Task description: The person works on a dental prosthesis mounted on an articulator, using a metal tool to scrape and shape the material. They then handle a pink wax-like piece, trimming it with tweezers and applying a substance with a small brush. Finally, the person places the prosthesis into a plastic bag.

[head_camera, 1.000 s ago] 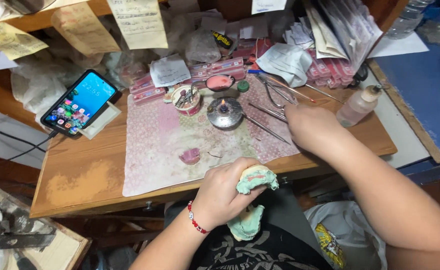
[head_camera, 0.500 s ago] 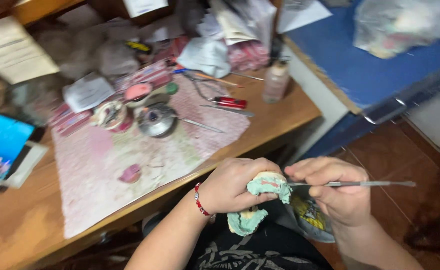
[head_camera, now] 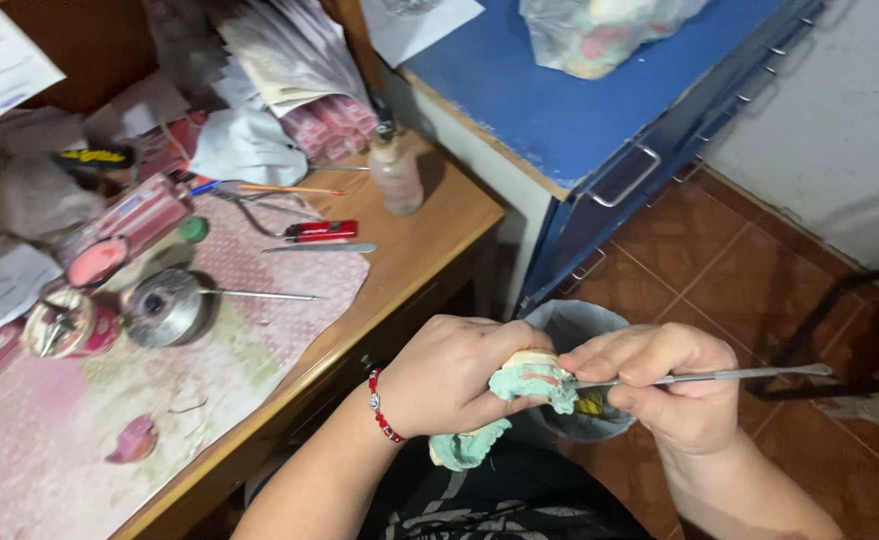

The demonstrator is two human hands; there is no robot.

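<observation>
My left hand [head_camera: 447, 375] grips a pale green dental cast [head_camera: 532, 383] with pink wax on its top, held over my lap beside the wooden desk. A second green piece [head_camera: 468, 448] hangs below that hand. My right hand [head_camera: 668, 383] pinches a thin metal carving tool [head_camera: 720, 376]. The tool's tip touches the right side of the cast and its long handle points right. A red bead bracelet [head_camera: 384, 408] circles my left wrist.
The wooden desk [head_camera: 415, 245] at left carries a pink mat [head_camera: 260, 330], a round metal burner [head_camera: 163, 305], a red lighter [head_camera: 318, 231], a small bottle [head_camera: 397, 175] and loose tools. A grey bin [head_camera: 575, 325] sits under my hands. A blue drawer cabinet [head_camera: 610, 130] stands behind.
The view has swung right, away from the desk. My right hand came off the desk with the metal tool and now presses its tip against the cast in my left hand.
</observation>
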